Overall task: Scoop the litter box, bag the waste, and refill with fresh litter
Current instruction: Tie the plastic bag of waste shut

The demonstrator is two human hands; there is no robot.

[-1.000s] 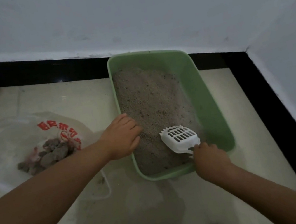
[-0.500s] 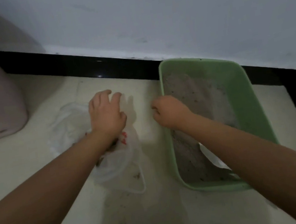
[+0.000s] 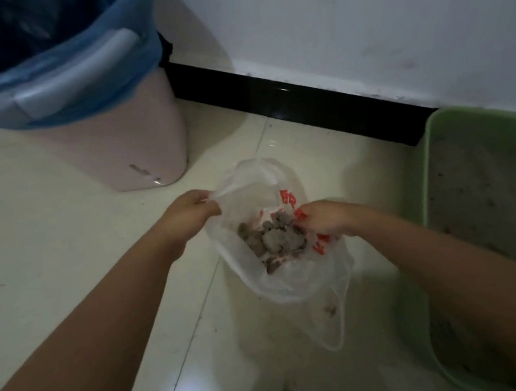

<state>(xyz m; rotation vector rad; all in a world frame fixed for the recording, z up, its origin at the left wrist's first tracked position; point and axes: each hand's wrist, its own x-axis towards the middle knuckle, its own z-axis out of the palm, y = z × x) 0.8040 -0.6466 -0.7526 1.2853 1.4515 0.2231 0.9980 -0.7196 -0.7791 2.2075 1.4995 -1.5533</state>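
Thin, translucent white plastic carrier bag with red print (image 3: pixel 279 252) sits on the pale tiled floor (image 3: pixel 57 261) at centre frame, its mouth held open over a heap of grey clumped litter waste (image 3: pixel 274 240). The person's left hand (image 3: pixel 190 216) pinches the bag's rim at its left edge, fingers closed on the film; the right hand (image 3: pixel 324 220) grips the opposite rim by the red lettering, fingers curled into the plastic. A green plastic litter box (image 3: pixel 429 175), still holding grey litter, lies at the right edge of the frame against the black skirting, just beside the bag. At upper left stands a pink waste bin lined with a blue bag (image 3: pixel 126 141). The film looks soft, slippery and easily torn, while the clumps appear dense enough to sag it, so the likely safest hold is on the gathered rim or the loop handle trailing at lower centre, lifting evenly from both sides. Loose grains dot the floor below.
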